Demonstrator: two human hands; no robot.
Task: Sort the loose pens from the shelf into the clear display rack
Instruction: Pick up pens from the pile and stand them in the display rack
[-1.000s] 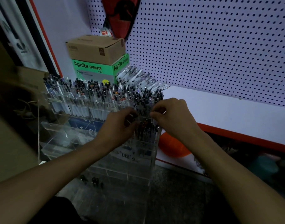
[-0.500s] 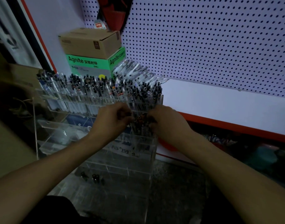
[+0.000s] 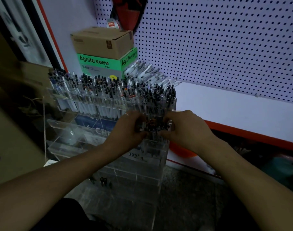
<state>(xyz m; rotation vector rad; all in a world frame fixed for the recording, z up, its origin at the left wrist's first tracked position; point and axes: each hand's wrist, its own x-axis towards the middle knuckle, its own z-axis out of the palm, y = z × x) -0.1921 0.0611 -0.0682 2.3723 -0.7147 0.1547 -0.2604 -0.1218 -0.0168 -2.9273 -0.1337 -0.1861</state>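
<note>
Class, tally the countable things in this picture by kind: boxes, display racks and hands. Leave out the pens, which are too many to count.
Boxes: 2, a brown cardboard box on a green box
Clear display rack: 1
Hands: 2, left hand, right hand
Total: 5

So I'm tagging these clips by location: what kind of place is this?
Most likely a stationery shop. A white pegboard display wall backs a shelf, a clear display rack is packed with pens, and stock cartons are stacked behind it.
</note>
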